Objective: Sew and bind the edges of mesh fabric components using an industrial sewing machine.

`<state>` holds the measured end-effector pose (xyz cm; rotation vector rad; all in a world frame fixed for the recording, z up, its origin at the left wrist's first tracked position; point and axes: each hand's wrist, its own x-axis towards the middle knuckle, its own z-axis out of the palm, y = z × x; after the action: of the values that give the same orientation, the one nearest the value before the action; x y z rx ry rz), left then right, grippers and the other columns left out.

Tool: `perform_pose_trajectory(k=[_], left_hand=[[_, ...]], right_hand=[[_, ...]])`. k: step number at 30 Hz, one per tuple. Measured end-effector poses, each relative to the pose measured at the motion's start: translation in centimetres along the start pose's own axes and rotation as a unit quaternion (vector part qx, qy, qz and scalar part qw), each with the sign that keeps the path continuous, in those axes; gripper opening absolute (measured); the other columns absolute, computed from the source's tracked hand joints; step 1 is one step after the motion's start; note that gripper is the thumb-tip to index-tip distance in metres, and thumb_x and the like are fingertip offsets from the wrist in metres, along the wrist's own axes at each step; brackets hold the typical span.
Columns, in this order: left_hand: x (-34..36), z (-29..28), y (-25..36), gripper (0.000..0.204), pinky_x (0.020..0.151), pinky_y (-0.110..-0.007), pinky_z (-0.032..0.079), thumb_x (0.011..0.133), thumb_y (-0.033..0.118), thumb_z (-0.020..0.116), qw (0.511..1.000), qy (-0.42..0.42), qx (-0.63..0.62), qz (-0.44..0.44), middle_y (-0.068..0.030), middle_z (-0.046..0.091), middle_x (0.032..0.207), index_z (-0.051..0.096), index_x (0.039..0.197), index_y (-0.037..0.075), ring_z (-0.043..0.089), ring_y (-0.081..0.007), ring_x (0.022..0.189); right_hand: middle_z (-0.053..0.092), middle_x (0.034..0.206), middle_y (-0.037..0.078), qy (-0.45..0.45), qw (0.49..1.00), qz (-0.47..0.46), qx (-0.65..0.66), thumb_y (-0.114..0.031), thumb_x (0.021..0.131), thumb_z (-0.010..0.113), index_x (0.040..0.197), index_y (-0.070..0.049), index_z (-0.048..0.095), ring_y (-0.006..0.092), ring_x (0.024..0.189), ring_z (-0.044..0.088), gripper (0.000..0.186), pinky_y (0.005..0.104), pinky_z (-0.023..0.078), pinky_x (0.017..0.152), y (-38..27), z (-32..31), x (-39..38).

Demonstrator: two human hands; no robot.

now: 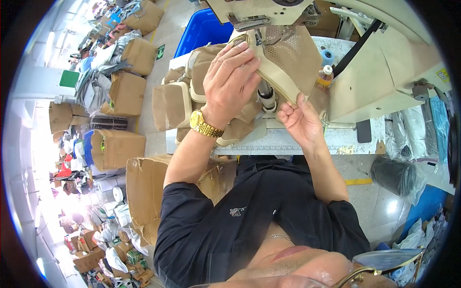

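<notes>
A tan mesh bag piece (292,48) with a pale beige edge strip (280,77) sits beneath the needle and presser foot (259,37) of an industrial sewing machine (261,12). My left hand (230,77), a gold watch at its wrist, curls its fingers over the piece just left of the needle; its thumb is mostly hidden. Lower down and to the right, my right hand (303,117) pinches the strip's near end between thumb and fingers, the other fingers curled in. Under the piece a metal post (267,98) of the machine shows between my hands.
Tan bag pieces (172,103) are heaped on the table left of my hand. A blue bin (197,31) stands behind. Right of the piece are a small oil bottle (325,77) and a blue thread cone (327,56). A dark phone (363,131) lies near the table's front edge.
</notes>
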<state>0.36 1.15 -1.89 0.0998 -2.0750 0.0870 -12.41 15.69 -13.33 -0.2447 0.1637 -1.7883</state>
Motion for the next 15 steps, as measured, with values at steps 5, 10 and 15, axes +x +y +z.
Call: perform_pose_trajectory(k=[5, 10, 15], left_hand=[[-0.09, -0.02, 0.22, 0.025, 0.096, -0.043, 0.051, 0.069, 0.004, 0.076, 1.0, -0.011, 0.006, -0.003, -0.009, 0.068, 0.105, 0.07, 0.093, 0.004, 0.065, -0.0265, 0.107], [-0.28, -0.02, 0.16, 0.025, 0.097, -0.043, 0.051, 0.069, 0.004, 0.076, 1.0, -0.012, -0.001, -0.005, -0.0093, 0.068, 0.105, 0.07, 0.093, 0.004, 0.065, -0.0265, 0.108], [-0.4, 0.13, 0.14, 0.026, 0.097, -0.043, 0.051, 0.068, 0.004, 0.076, 1.0, -0.009, -0.009, -0.007, -0.0096, 0.068, 0.105, 0.07, 0.093, 0.003, 0.065, -0.0268, 0.108]], right_hand=[[0.072, 0.096, 0.011, 0.0, 1.0, -0.001, 0.002, -0.028, 0.098, 0.057, 0.11, -0.003, 0.063, 0.0195, 0.09, 0.07, 0.028, 0.0335, 0.058, 0.078, 0.02, -0.43, -0.01], [0.072, 0.095, 0.01, 0.006, 1.0, 0.0, 0.002, -0.028, 0.098, 0.058, 0.109, -0.004, 0.064, 0.0195, 0.089, 0.07, 0.028, 0.0334, 0.058, 0.079, 0.09, -0.35, -0.11], [0.072, 0.095, 0.009, 0.012, 1.0, 0.003, 0.002, -0.029, 0.098, 0.057, 0.11, -0.004, 0.063, 0.0191, 0.09, 0.07, 0.028, 0.0332, 0.057, 0.078, 0.25, -0.48, -0.26]])
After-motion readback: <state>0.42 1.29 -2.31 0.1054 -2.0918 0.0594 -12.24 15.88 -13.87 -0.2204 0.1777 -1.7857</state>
